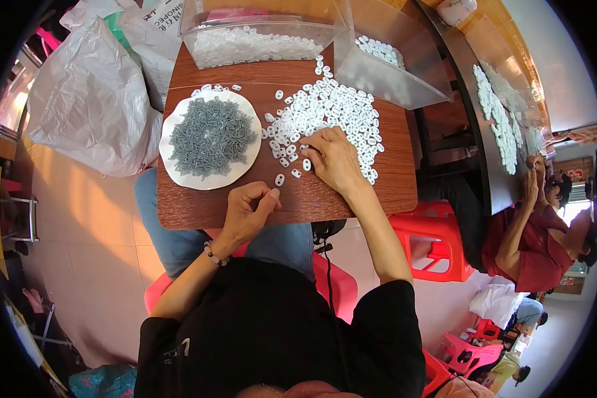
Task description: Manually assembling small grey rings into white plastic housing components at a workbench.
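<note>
My right hand (pixel 336 159) reaches into the near edge of a spread pile of small white oval plastic pieces (pixel 341 106), each with two dark holes. Its thumb and index finger close on one white piece at their tips. Lower and to the left, my left hand (pixel 249 211) is curled above the table's near edge, thumb pressed to the fingers. Whatever it may hold is hidden. A single white piece (pixel 279 180) lies just beyond its thumb. On the left, a scalloped white plate (pixel 168 166) bears a heap of small grey spring-like pieces (pixel 212 136).
Two clear plastic bins (pixel 265 53) (pixel 391 76) with white pieces stand along the far side of the brown table (pixel 199 211). White sacks (pixel 86 99) lean at the left. A red stool (pixel 434 242) and a person in a red shirt (pixel 537 249) at a dark table are right.
</note>
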Tool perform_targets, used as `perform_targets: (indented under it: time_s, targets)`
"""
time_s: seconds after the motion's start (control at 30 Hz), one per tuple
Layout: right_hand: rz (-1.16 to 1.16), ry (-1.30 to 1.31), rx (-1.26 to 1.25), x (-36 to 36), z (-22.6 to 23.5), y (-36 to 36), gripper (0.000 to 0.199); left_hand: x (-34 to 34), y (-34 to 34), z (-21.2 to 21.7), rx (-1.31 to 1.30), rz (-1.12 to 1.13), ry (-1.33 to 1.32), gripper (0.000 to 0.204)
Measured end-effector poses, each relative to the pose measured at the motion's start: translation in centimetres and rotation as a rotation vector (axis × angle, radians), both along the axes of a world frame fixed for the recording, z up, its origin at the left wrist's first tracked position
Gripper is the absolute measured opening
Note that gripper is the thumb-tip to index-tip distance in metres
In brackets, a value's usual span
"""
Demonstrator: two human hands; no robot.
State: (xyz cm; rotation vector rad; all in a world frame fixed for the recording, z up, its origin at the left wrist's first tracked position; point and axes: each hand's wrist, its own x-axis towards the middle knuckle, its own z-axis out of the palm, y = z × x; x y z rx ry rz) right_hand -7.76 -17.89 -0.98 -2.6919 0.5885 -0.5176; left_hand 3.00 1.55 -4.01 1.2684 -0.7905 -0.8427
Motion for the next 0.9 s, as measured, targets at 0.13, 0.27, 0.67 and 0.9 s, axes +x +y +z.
perform_targets:
  time_s: [0.13,0.27,0.67,0.9]
  targets:
    - [-0.008,-0.025,-0.078,0.3,-0.7,0.0,0.008,0.0,0.0,0.0,0.014,0.004,0.000,0.026]
    - [-0.062,-0.019,-0.184,0.7,-1.1,0.0,0.005,-0.1,0.0,0.0,0.027,0.000,-0.013,0.024]
    - [0.086,-0.373,0.343,-1.7,3.1,5.2,0.008,0.2,-0.3,3.1,0.180,-0.146,0.550,0.026]
    - [0.267,-0.496,0.240,-3.3,2.0,6.8,0.018,0.3,0.7,3.5,0.211,-0.394,0.899,0.025]
